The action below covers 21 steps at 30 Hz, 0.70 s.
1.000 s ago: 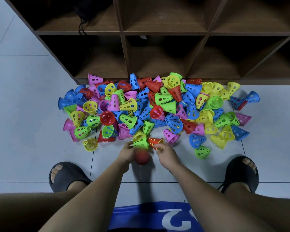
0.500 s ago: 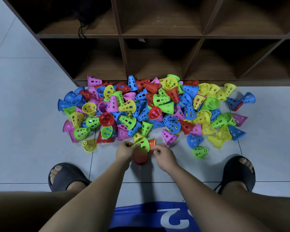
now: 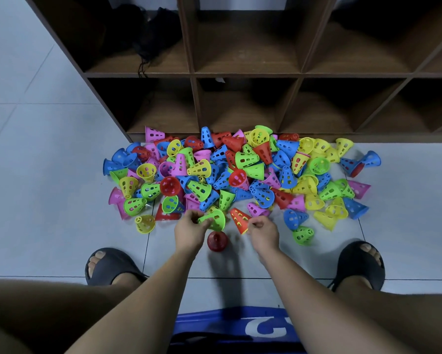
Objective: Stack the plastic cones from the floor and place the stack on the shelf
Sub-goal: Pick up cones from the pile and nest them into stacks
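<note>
I log left hand (image 3: 189,232) gripping green cone (image 3: 214,219) | right hand (image 3: 264,233) pinching orange-red cone (image 3: 240,221) at its rim | dark red cone (image 3: 217,241) upright on floor (image 3: 48,175) between both hands

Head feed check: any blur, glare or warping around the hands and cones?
Head view: left hand and right hand look sharp, little motion blur. Head view: wide-angle warp splays the shelf uprights. Head view: even light, no glare on the floor; the standing red cone throws a soft shadow toward the camera.
</note>
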{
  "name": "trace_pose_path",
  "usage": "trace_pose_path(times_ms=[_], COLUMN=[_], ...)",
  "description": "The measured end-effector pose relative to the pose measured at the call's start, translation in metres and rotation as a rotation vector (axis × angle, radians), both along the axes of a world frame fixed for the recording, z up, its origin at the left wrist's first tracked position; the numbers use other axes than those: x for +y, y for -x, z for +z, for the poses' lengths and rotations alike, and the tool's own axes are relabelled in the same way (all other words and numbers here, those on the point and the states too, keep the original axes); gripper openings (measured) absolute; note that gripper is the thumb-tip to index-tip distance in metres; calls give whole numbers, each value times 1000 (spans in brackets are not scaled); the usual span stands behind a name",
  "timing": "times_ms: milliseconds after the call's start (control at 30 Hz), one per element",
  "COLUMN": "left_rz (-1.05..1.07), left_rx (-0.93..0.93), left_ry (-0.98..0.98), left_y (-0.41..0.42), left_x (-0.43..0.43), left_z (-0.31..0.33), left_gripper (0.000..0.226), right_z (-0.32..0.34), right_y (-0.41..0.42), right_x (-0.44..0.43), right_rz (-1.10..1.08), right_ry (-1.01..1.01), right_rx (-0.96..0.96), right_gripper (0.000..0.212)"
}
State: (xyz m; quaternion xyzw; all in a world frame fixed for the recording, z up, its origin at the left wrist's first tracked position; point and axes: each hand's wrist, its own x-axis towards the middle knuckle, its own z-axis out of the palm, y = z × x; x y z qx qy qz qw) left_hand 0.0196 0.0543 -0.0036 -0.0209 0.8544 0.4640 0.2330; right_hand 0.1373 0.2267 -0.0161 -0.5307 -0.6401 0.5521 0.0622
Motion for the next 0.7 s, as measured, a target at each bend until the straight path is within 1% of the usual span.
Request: trace_pose_path(times_ms=[167, 300, 433, 600, 700], left_rz=[-120, -179, -177, -251, -298], left_rx=[74, 143, 164, 232, 316], left_ry=[16, 39, 32, 52, 96], left_y=[-10, -19, -21, -16, -14], left_x=[-3, -3, -4, -2, -3], left_z=[11, 19, 26, 33, 35], left_gripper=[28, 30, 33, 35, 38], right_z=[10, 13, 14, 21, 26], right_y=[-7, -7, -7, -7, -7], right_x=[-1, -3, -2, -1, -1], right_rz=[-225, -300, -328, -286, -278], right_ry=[219, 338, 435, 511, 549], right_rx=[130, 156, 182, 216, 240], right_gripper=[17, 19, 22, 25, 24])
